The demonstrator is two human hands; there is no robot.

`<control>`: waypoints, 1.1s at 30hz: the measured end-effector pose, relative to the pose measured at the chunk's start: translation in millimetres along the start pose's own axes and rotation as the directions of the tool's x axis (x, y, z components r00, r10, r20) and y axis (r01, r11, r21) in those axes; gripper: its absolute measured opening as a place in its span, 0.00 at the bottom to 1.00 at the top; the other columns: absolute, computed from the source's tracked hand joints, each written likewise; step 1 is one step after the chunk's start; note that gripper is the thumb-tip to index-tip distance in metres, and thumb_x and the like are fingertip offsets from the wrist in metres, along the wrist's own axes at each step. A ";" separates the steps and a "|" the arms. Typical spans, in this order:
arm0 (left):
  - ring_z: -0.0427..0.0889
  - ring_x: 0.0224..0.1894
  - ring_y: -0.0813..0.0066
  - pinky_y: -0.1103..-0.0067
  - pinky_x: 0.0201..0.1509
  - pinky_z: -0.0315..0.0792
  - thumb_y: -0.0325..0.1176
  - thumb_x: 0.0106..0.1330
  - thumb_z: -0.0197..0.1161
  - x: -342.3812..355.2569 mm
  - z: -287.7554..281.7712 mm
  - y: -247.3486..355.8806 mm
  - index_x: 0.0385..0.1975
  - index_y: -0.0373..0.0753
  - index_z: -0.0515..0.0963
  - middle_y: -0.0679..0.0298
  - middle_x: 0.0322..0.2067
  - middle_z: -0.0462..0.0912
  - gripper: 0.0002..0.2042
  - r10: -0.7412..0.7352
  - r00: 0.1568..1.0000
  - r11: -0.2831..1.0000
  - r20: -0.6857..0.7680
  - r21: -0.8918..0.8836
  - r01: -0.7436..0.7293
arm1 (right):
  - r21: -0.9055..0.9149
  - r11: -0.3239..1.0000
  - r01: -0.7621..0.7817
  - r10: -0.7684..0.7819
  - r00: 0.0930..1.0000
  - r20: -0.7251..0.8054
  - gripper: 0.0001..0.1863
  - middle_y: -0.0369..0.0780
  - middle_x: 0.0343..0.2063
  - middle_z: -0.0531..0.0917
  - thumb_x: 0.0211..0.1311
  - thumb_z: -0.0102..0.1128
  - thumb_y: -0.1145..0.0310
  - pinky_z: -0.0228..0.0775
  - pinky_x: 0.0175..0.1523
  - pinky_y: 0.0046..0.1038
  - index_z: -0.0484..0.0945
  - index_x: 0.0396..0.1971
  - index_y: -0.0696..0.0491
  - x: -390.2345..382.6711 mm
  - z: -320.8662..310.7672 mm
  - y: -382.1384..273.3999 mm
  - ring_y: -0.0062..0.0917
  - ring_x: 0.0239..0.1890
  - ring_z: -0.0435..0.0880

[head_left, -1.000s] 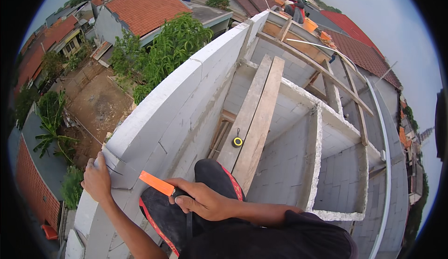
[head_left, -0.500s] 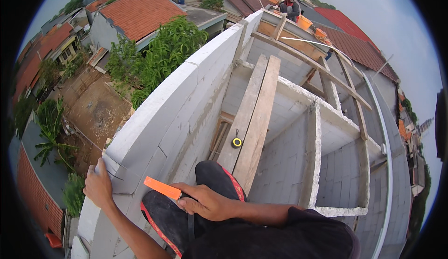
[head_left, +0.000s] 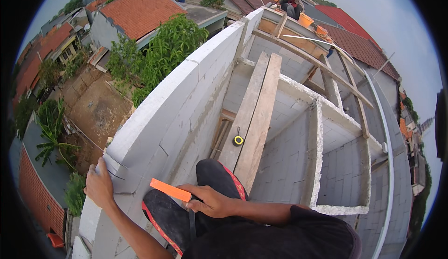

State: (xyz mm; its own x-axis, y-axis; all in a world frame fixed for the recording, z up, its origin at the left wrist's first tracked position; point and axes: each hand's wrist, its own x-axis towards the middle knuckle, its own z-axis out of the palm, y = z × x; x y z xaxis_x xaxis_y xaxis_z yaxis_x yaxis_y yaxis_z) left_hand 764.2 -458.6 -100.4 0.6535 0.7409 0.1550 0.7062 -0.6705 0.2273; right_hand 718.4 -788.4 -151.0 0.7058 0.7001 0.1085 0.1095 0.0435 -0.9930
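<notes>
My left hand (head_left: pixel 99 184) lies over the outer edge of the wall top, its fingers bent around a white block (head_left: pixel 116 169). A thin line crosses near the fingertips, and dark cracks or wires show on the block's face. In my right hand (head_left: pixel 210 202), closed and held over my knees, is an orange bar-shaped tool (head_left: pixel 170 190) with a dark grip; its exact kind is not clear. The tool is tilted, its orange end pointing left toward the wall, apart from it. A yellow and black tape measure (head_left: pixel 238 141) rests on wooden planks (head_left: pixel 259 114) ahead of my knees.
The tall white block wall (head_left: pixel 172 88) runs away on my left, with a drop to ground and trees (head_left: pixel 175 49) beyond. On the right, concrete beams (head_left: pixel 317 151) frame deep openings. Timber poles cross farther off. A co-worker (head_left: pixel 293 7) crouches near an orange bucket (head_left: pixel 305 20).
My right hand and the orange tool have shifted slightly right and down. My left hand stays on the block. The far co-worker has bent lower.
</notes>
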 end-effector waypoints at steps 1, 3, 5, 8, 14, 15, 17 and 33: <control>0.85 0.57 0.47 0.56 0.69 0.67 0.65 0.73 0.52 -2.5 0.1 3.1 0.61 0.38 0.84 0.47 0.54 0.88 0.35 0.004 1.000 1.000 0.006 0.008 -0.004 | -0.009 1.000 -0.009 0.009 1.000 -0.005 0.28 0.40 0.30 0.79 0.81 0.52 0.59 0.73 0.42 0.32 0.65 0.72 0.58 -11.7 -1.2 8.2 0.28 0.30 0.79; 0.86 0.57 0.47 0.56 0.69 0.67 0.64 0.73 0.51 -4.2 -1.4 10.5 0.61 0.38 0.84 0.47 0.53 0.88 0.35 0.013 1.000 1.000 0.017 0.019 -0.013 | -0.033 0.999 -0.024 0.023 1.000 -0.017 0.27 0.40 0.33 0.80 0.80 0.53 0.58 0.74 0.45 0.33 0.66 0.71 0.56 -44.2 -8.9 14.0 0.29 0.32 0.81; 0.86 0.56 0.47 0.56 0.68 0.68 0.64 0.74 0.51 -2.3 -0.5 8.4 0.60 0.38 0.84 0.47 0.52 0.88 0.35 0.016 1.000 1.000 -0.008 0.020 -0.016 | -0.074 0.997 -0.017 0.017 1.000 0.004 0.27 0.41 0.35 0.80 0.79 0.54 0.57 0.75 0.46 0.34 0.67 0.70 0.56 -76.8 -26.1 6.4 0.29 0.33 0.82; 0.87 0.54 0.48 0.57 0.67 0.68 0.64 0.74 0.51 1.7 2.3 1.6 0.58 0.38 0.85 0.45 0.49 0.89 0.34 0.007 1.000 1.000 -0.011 0.001 -0.007 | -0.157 0.986 -0.062 0.065 0.998 0.014 0.25 0.40 0.36 0.81 0.79 0.55 0.58 0.75 0.45 0.34 0.68 0.67 0.56 -72.6 -29.3 -16.1 0.29 0.33 0.82; 0.87 0.48 0.49 0.56 0.60 0.68 0.60 0.71 0.54 4.2 -5.4 -12.0 0.45 0.36 0.88 0.44 0.40 0.89 0.30 0.060 0.997 0.992 -0.046 -0.107 -0.064 | 0.057 0.996 -0.073 0.075 0.996 -0.044 0.17 0.35 0.24 0.78 0.81 0.52 0.62 0.68 0.30 0.21 0.73 0.54 0.61 22.5 13.0 -32.0 0.15 0.23 0.74; 0.86 0.48 0.53 0.57 0.58 0.68 0.60 0.71 0.54 7.0 -1.0 -17.5 0.41 0.38 0.89 0.49 0.37 0.90 0.29 0.043 0.996 0.987 -0.073 -0.151 -0.054 | 0.088 0.995 -0.045 0.049 0.998 -0.045 0.22 0.36 0.26 0.78 0.82 0.49 0.56 0.65 0.28 0.20 0.73 0.58 0.61 22.9 15.1 -27.3 0.15 0.22 0.73; 0.84 0.46 0.57 0.61 0.56 0.65 0.60 0.69 0.57 1.4 -0.8 -16.3 0.39 0.37 0.89 0.55 0.34 0.89 0.28 0.035 0.995 0.982 -0.089 -0.182 -0.050 | 0.038 0.998 0.056 -0.054 0.997 -0.051 0.30 0.38 0.25 0.75 0.86 0.40 0.50 0.64 0.27 0.20 0.71 0.63 0.64 10.3 13.1 1.4 0.16 0.21 0.72; 0.85 0.47 0.56 0.59 0.59 0.64 0.58 0.69 0.57 -5.9 1.5 -23.0 0.39 0.36 0.88 0.52 0.35 0.89 0.27 -0.010 0.998 0.979 -0.055 -0.203 -0.002 | 0.000 0.996 0.088 -0.088 0.994 -0.058 0.36 0.38 0.29 0.76 0.82 0.38 0.40 0.64 0.30 0.21 0.68 0.60 0.64 2.3 19.0 26.4 0.18 0.23 0.72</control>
State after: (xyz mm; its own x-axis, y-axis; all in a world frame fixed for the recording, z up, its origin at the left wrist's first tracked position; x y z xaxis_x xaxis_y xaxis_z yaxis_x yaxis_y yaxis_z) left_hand 744.5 -447.6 -107.9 0.6307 0.7484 0.2053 0.6350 -0.6498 0.4178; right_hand 709.6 -772.1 -177.8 0.7331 0.6508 0.1975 0.1712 0.1045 -0.9797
